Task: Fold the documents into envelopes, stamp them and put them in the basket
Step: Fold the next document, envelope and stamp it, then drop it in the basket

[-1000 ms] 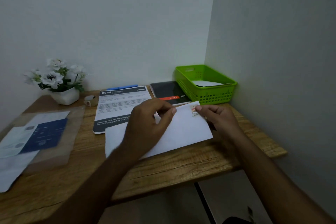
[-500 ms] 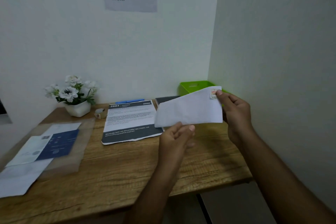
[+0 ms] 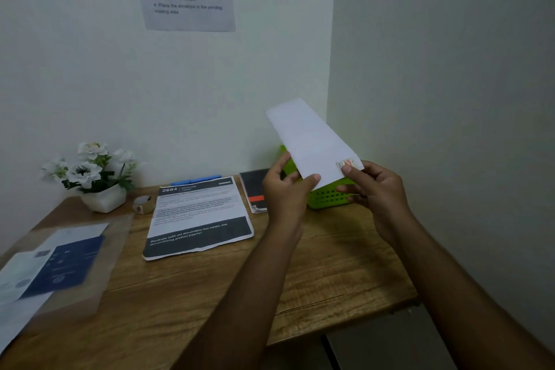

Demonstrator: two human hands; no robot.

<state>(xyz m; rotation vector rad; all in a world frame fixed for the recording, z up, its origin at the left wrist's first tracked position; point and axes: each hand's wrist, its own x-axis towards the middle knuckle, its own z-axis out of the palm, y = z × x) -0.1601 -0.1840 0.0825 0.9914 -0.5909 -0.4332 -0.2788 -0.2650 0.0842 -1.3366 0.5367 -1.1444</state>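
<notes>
Head view gives me the envelope [image 3: 309,138] pinched aloft — left hand [image 3: 285,192] at its near-left corner, right hand [image 3: 378,189] on the stamp [image 3: 348,163] — long axis rising far-left, the green basket [image 3: 330,197] just behind and below it.

One head-worn wide-angle view faces forward and down over the desk [image 3: 330,279], close behind the left hand [image 3: 285,192] and right hand [image 3: 379,189].
</notes>
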